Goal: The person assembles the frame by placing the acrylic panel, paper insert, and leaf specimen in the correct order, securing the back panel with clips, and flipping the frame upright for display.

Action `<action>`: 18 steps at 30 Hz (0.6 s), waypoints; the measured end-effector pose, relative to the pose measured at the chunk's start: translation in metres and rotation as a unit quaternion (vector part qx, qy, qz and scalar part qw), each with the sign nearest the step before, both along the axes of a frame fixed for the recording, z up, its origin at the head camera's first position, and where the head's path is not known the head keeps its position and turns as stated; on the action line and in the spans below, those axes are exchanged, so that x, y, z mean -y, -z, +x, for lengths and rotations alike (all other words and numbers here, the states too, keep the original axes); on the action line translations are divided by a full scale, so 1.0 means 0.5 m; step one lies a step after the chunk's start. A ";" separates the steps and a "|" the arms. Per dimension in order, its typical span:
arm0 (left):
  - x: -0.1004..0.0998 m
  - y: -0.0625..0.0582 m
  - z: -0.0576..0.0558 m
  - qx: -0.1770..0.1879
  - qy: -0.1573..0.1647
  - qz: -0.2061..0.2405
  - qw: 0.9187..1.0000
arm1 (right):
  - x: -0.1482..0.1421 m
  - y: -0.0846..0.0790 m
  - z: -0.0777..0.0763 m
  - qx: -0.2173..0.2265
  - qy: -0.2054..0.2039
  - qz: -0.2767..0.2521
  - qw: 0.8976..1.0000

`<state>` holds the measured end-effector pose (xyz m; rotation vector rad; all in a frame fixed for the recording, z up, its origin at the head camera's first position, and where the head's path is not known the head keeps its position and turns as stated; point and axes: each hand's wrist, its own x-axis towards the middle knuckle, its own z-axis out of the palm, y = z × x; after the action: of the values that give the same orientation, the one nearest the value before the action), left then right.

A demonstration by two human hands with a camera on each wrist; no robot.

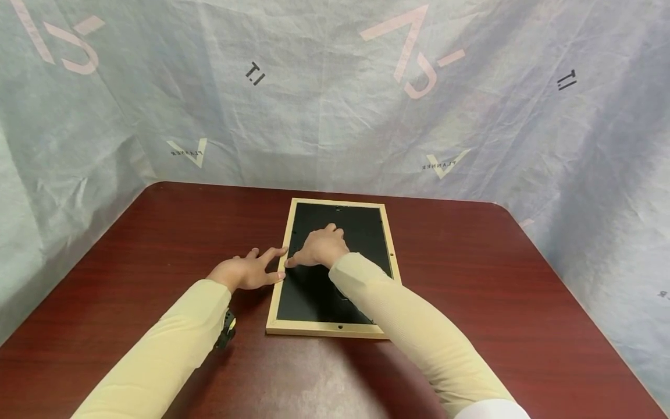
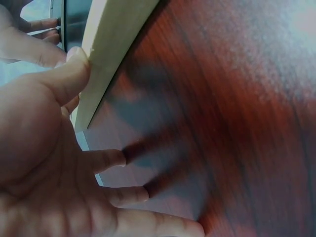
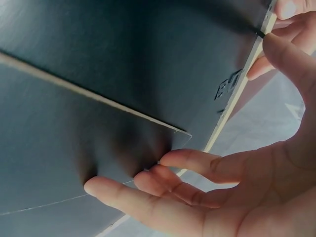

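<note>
A picture frame [image 1: 314,328] of pale wood lies face down on the table, its black backing board [image 1: 361,227] uppermost. On the frame's left bar, my left hand [image 1: 248,272] rests its thumb and index fingertip; its other fingers are spread, some of them down on the tabletop. My right hand [image 1: 323,247] lies over the board. Its thumb presses at the left bar beside a small dark tab [image 3: 260,34], while its other fingertips touch the black surface. A pale-edged flap [image 3: 98,96], perhaps a stand, crosses the board under that hand. Neither hand grips anything.
The frame lies on a dark red-brown table [image 1: 471,326] with rounded far corners. Behind and beside it hangs a pale printed cloth [image 1: 314,116]. A dark band [image 1: 226,330] is strapped at the left wrist.
</note>
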<state>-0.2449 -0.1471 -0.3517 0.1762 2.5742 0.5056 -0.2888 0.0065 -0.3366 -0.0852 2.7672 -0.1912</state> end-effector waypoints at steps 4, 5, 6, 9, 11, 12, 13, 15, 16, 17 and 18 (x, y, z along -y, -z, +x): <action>0.001 -0.001 0.001 -0.003 0.001 -0.002 1.000 | 0.007 -0.002 0.000 0.009 0.002 -0.002 1.000; 0.002 -0.001 0.001 -0.003 0.000 -0.002 1.000 | 0.009 -0.003 -0.001 0.011 0.001 -0.004 1.000; 0.003 -0.001 0.002 -0.004 -0.001 0.000 1.000 | 0.010 -0.004 -0.001 0.013 -0.001 -0.005 1.000; 0.004 -0.001 0.003 -0.004 -0.005 0.001 1.000 | 0.014 -0.008 -0.003 0.020 -0.002 -0.009 1.000; 0.004 -0.001 0.004 -0.005 -0.009 0.002 1.000 | 0.015 -0.011 -0.004 0.025 0.000 -0.010 1.000; 0.004 -0.002 0.005 -0.004 -0.010 0.004 1.000 | 0.016 -0.013 -0.004 0.028 0.001 -0.009 1.000; 0.003 -0.003 0.006 -0.004 -0.011 0.005 1.000 | 0.017 -0.015 -0.004 0.030 0.004 -0.009 0.999; 0.002 -0.004 0.007 -0.003 -0.012 0.007 1.000 | 0.018 -0.017 -0.003 0.034 0.008 -0.010 0.999; 0.002 -0.004 0.007 -0.003 -0.012 0.008 1.000 | 0.019 -0.018 -0.002 0.035 0.010 -0.011 0.999; 0.002 -0.003 0.007 -0.003 -0.011 0.008 1.000 | 0.020 -0.019 -0.001 0.035 0.013 -0.010 0.999; 0.002 -0.003 0.007 -0.003 -0.011 0.008 1.000 | 0.022 -0.020 0.001 0.036 0.017 -0.009 0.999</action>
<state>-0.2416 -0.1483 -0.3504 0.1553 2.5820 0.5353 -0.2884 -0.0043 -0.3267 -0.0356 2.6971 -0.2237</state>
